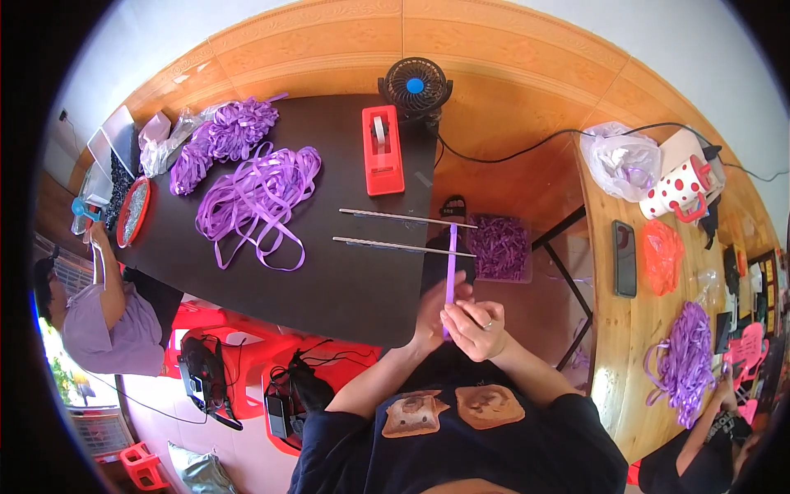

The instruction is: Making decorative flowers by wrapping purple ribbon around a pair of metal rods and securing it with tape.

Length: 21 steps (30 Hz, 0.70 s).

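A light, limp purple ribbon strip (451,263) is being pinched at its lower end by both hands, left hand (436,309) and right hand (476,328), beside the dark tabletop (329,280), likely needing fingertip grip

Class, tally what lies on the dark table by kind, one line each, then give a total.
Purple ribbon piles: 2
Red tape dispenser: 1
Thin rods: 2
Small black fan: 1
Total: 6
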Each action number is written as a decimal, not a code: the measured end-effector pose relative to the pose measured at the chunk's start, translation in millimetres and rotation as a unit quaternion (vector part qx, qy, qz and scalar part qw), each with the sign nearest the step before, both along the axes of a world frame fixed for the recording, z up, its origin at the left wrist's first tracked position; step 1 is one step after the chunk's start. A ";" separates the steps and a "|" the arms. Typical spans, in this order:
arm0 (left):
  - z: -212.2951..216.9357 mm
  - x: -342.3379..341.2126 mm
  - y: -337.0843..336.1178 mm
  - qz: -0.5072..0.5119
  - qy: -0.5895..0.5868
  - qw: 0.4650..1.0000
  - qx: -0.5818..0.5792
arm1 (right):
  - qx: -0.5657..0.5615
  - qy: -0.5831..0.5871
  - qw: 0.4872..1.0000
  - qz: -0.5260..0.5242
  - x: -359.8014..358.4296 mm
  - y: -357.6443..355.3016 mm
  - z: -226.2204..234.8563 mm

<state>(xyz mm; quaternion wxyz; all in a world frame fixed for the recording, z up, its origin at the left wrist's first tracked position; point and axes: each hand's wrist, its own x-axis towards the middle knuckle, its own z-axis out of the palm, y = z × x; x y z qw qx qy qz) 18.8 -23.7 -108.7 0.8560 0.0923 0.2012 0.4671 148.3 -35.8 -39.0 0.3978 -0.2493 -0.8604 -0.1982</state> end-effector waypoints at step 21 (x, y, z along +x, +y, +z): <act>31.0 34.3 85.1 0.141 -0.311 0.937 0.068 | -0.065 0.044 0.997 -0.022 -6.8 -4.2 -13.5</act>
